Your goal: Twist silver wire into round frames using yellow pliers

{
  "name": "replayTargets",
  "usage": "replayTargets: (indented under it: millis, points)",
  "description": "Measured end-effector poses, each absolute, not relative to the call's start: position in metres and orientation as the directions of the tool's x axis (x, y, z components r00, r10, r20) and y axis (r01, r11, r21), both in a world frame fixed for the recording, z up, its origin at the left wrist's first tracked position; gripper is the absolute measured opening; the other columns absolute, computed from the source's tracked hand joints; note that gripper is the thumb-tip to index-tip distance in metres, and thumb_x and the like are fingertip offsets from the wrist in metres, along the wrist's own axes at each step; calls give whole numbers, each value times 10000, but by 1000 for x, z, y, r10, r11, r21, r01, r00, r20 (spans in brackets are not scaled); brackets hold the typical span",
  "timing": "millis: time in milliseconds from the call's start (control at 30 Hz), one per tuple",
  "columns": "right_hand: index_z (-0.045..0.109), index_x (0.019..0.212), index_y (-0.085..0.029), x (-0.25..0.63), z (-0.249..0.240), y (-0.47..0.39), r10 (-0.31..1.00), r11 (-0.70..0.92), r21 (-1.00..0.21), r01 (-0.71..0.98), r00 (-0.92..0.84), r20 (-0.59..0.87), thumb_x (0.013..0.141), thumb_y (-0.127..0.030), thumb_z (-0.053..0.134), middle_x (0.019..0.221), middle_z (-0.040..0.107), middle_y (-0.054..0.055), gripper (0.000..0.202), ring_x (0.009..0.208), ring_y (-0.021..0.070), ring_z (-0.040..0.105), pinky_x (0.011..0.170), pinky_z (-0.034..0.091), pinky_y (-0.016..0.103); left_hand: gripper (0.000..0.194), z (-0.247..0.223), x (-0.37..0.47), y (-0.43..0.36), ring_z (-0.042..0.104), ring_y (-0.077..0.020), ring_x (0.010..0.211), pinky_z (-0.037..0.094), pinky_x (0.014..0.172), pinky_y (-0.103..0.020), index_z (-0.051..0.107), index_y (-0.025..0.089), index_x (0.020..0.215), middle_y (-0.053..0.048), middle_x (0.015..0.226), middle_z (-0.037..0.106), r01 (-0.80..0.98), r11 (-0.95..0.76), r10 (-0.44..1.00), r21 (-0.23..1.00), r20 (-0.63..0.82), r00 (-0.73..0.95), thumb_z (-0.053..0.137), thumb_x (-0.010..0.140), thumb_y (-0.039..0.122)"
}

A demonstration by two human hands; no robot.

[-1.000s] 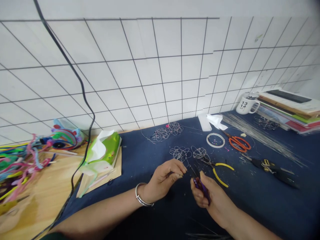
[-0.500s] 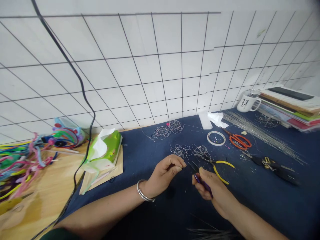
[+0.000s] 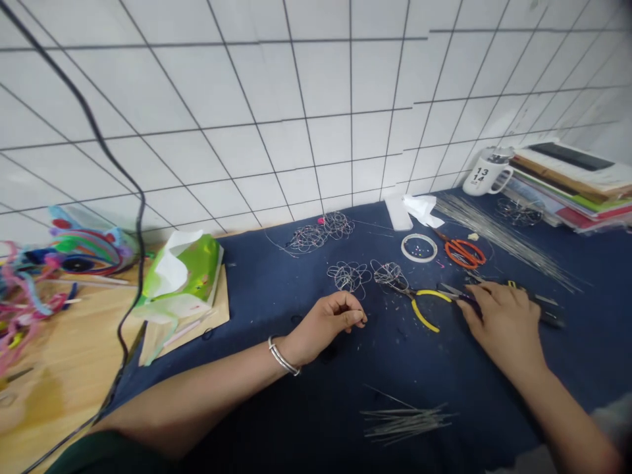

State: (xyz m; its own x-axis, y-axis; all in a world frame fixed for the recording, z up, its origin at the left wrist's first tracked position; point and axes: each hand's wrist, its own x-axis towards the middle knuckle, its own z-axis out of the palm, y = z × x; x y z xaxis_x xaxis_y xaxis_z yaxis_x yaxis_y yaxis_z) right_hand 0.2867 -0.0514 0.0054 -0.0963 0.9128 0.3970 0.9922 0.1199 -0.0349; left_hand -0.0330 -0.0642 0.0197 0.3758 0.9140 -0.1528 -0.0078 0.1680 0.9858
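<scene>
My left hand (image 3: 328, 326), with a silver bangle at the wrist, is pinched closed over the dark blue cloth (image 3: 276, 408); what it holds is too small to name. To the right, my right hand (image 3: 506, 322) lies palm down with fingers spread, over a dark-handled tool (image 3: 464, 295) whose tips point left. Yellow-handled pliers (image 3: 427, 308) lie between my hands. Just behind the left hand are two wire tangles (image 3: 348, 276). A bundle of short wires (image 3: 407, 422) lies near the front.
Orange scissors (image 3: 464, 253), a white ring of beads (image 3: 419, 248) and long wires (image 3: 503, 237) lie behind. A mug (image 3: 482, 176) and stacked books (image 3: 577, 178) stand back right. A green tissue pack (image 3: 197, 270) and colourful pipe cleaners (image 3: 29, 289) are left.
My right hand has moved right, from beside my left hand to the other tools, and its fingers have opened off the purple-handled tool. The view has tilted down, showing the short wires.
</scene>
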Motion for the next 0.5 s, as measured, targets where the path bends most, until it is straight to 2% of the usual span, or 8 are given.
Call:
replayTargets:
  millis: [33, 100, 200, 267, 367, 500]
  points:
    - [602, 1019, -176, 275, 12, -55, 904, 195, -86, 977, -145, 402, 811, -390, 467, 1019, 585, 121, 327, 996, 296, 485, 849, 340, 468, 154, 19, -32, -65, 513, -100, 691, 385, 603, -210, 546, 124, 793, -26, 753, 572, 14, 170, 910, 985, -163, 382, 559, 782, 277]
    - [630, 902, -204, 248, 28, -62, 885, 386, -267, 883, -273, 377, 822, -342, 479, 919, 614, 69, 220, 912, 217, 528, 848, 370, 378, 159, 19, -29, -66, 499, -90, 658, 379, 588, -203, 553, 124, 790, -14, 719, 558, 44, 182, 904, 982, -184, 386, 568, 774, 282]
    - [624, 849, -229, 207, 45, -67, 877, 478, -512, 713, -421, 231, 818, -300, 508, 856, 617, 18, 139, 843, 150, 544, 794, 398, 285, 151, 19, -21, -67, 470, -71, 606, 372, 574, -195, 561, 121, 787, 4, 677, 528, 51, 202, 896, 978, -205, 394, 577, 764, 270]
    - [618, 846, -234, 188, 48, -66, 860, 482, -577, 660, -483, 166, 770, -305, 578, 820, 608, -2, 112, 801, 136, 540, 741, 401, 262, 141, 19, -16, -67, 458, -60, 580, 371, 565, -192, 562, 119, 786, 10, 676, 517, 36, 208, 892, 978, -204, 404, 578, 761, 256]
    - [611, 761, -224, 172, 42, -62, 859, 450, -605, 657, -503, 93, 700, -329, 650, 723, 579, -19, 127, 714, 127, 522, 646, 385, 245, 142, 18, -9, -66, 449, -45, 542, 364, 545, -187, 552, 119, 783, 15, 690, 510, 5, 206, 899, 978, -192, 394, 570, 767, 259]
    - [610, 713, -218, 166, 25, -58, 889, 392, -643, 658, -451, 80, 753, -294, 600, 672, 557, -23, 87, 667, 114, 510, 610, 361, 237, 167, 12, -7, -64, 452, -40, 510, 353, 518, -182, 542, 124, 791, 20, 684, 506, -6, 202, 909, 979, -186, 374, 566, 772, 288]
